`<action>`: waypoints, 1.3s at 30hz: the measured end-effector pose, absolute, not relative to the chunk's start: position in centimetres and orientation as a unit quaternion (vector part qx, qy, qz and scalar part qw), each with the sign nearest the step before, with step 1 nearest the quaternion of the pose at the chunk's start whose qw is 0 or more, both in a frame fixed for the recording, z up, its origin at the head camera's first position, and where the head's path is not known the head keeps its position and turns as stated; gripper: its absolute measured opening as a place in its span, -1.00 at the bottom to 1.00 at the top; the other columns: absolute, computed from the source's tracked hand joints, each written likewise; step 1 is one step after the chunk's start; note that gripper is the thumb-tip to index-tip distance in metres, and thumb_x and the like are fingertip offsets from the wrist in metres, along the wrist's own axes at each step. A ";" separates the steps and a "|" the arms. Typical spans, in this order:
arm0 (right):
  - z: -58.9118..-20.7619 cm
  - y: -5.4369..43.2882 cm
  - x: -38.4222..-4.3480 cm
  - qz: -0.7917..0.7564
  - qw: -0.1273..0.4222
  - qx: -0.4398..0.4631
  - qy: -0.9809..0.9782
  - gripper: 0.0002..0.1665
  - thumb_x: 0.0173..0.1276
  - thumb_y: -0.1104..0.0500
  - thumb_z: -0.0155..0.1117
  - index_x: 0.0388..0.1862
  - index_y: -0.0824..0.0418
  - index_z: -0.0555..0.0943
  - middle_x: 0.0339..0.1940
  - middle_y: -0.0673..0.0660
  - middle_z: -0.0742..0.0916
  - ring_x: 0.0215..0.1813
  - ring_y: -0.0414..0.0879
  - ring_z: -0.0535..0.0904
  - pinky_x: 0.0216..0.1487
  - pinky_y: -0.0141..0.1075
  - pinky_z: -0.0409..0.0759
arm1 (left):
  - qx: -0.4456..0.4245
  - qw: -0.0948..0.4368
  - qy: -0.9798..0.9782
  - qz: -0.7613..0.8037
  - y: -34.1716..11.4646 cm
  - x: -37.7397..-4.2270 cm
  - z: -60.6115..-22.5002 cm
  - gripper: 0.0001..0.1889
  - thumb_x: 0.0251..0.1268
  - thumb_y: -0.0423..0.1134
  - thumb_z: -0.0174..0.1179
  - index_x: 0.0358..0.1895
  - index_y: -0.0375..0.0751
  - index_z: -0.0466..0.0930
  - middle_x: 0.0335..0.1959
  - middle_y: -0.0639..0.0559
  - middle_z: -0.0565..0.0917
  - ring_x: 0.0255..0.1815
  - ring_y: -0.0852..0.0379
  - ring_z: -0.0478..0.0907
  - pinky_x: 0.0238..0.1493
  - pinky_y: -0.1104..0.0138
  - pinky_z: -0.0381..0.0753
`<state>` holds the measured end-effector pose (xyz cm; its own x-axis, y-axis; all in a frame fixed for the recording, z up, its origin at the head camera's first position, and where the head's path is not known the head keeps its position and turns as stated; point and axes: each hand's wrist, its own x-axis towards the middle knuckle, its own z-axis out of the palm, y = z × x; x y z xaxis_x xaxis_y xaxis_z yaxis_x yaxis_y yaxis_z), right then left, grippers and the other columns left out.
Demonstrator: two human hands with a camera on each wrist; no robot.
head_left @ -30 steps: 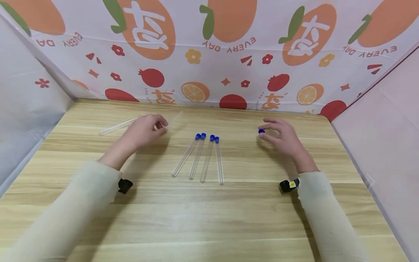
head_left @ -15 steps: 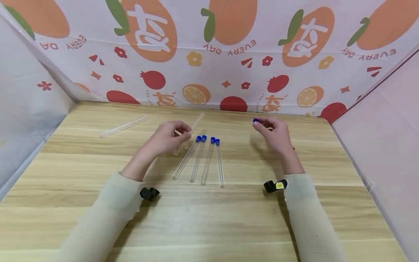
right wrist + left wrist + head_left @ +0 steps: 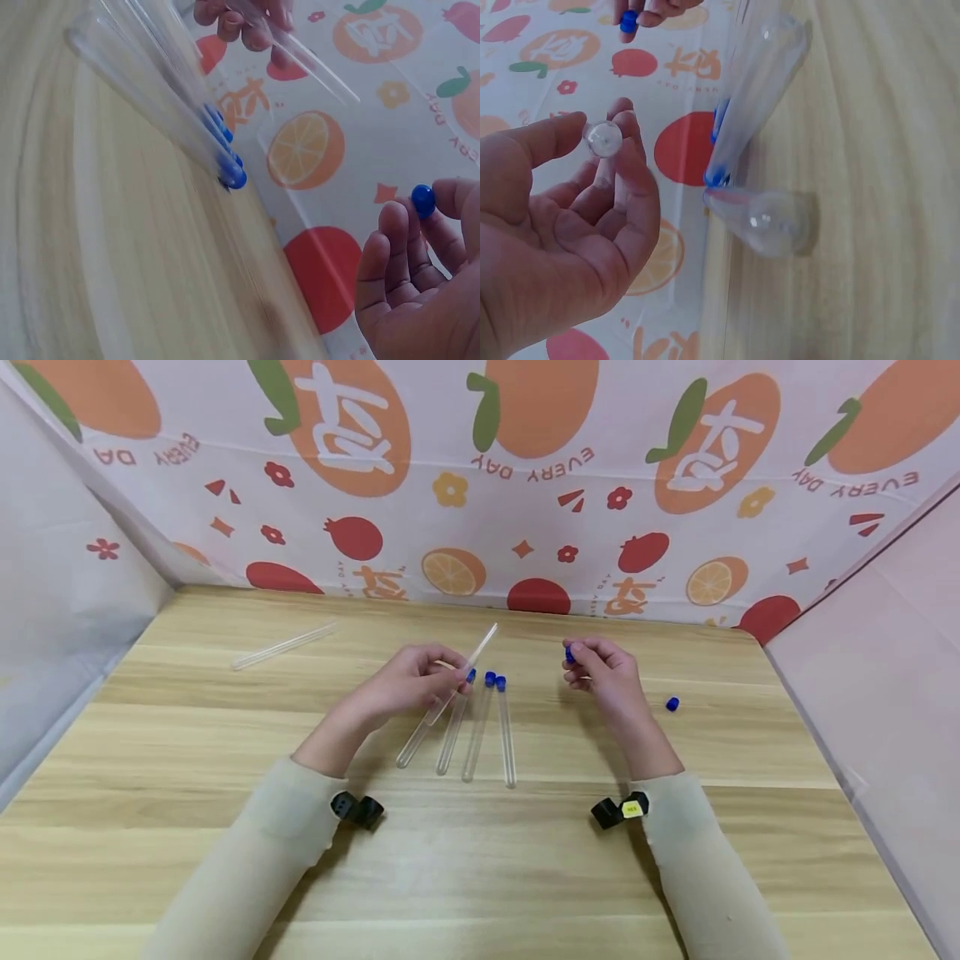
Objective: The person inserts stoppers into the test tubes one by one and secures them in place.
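Observation:
My left hand [image 3: 420,681] pinches a clear test tube [image 3: 483,643] between thumb and fingers, its uncapped end pointing up and to the right. In the left wrist view the rounded bottom of that test tube [image 3: 604,139] faces the camera. My right hand [image 3: 603,668] pinches a small blue cap [image 3: 423,200] between thumb and fingertip. The hands are apart, with the cap to the right of the tube. Below the left hand several test tubes [image 3: 506,735] with blue caps lie fanned out on the table, one cap hidden behind the fingers.
A loose blue cap [image 3: 672,703] lies on the wooden table [image 3: 480,877] right of the right hand. Another uncapped test tube [image 3: 283,647] lies at the far left. A fruit-print cloth [image 3: 420,527] hangs behind the table's back edge.
My left hand has carried its test tube rightward from the far left to over the capped tubes. My right hand has moved left with the blue cap, uncovering the loose cap on the table.

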<state>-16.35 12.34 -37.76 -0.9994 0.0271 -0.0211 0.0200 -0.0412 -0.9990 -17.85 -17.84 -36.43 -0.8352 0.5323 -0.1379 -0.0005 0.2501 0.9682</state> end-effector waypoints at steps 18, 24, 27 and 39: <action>-36.9 10.2 -15.5 0.764 -0.042 -0.007 -0.644 -0.73 0.52 0.17 0.18 0.13 0.21 0.56 -0.08 0.16 0.75 -0.14 -0.11 0.72 -0.02 -0.29 0.72 | 0.195 0.315 0.699 0.612 -16.4 -16.6 -36.4 -0.64 0.56 -0.29 0.01 0.24 -0.48 0.38 0.00 -0.47 0.60 -0.30 0.03 0.66 -0.35 0.28 0.71; -37.0 10.2 -15.4 0.767 -0.038 -0.009 -0.641 -0.72 0.52 0.19 0.18 0.14 0.21 0.55 -0.02 0.20 0.73 -0.13 -0.11 0.71 0.00 -0.29 0.72 | 0.201 0.337 0.692 0.606 -15.7 -16.4 -36.7 -0.64 0.57 -0.26 0.01 0.24 -0.45 0.40 0.00 -0.47 0.59 -0.32 0.01 0.66 -0.41 0.32 0.66; -37.0 10.3 -15.4 0.765 -0.037 -0.013 -0.643 -0.73 0.52 0.18 0.18 0.14 0.20 0.56 -0.02 0.19 0.73 -0.11 -0.10 0.71 -0.01 -0.28 0.72 | 0.199 0.342 0.690 0.606 -15.5 -16.3 -36.9 -0.64 0.56 -0.27 0.02 0.25 -0.45 0.39 0.00 -0.48 0.59 -0.34 0.02 0.66 -0.43 0.34 0.65; -37.5 10.5 -15.5 0.758 -0.045 -0.015 -0.651 -0.69 0.53 0.17 0.17 0.18 0.21 0.54 -0.04 0.13 0.73 -0.09 -0.11 0.70 0.00 -0.28 0.71 | 0.214 0.353 0.684 0.602 -14.8 -16.0 -37.1 -0.65 0.57 -0.27 0.01 0.23 -0.45 0.40 -0.01 -0.48 0.60 -0.34 0.05 0.66 -0.41 0.33 0.67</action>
<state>-15.51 10.47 -37.47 -0.9955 -0.0493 -0.0815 0.0881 -0.1496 -0.9848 -16.05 -14.83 -37.12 -0.6584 0.7181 -0.2253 -0.1325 0.1841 0.9739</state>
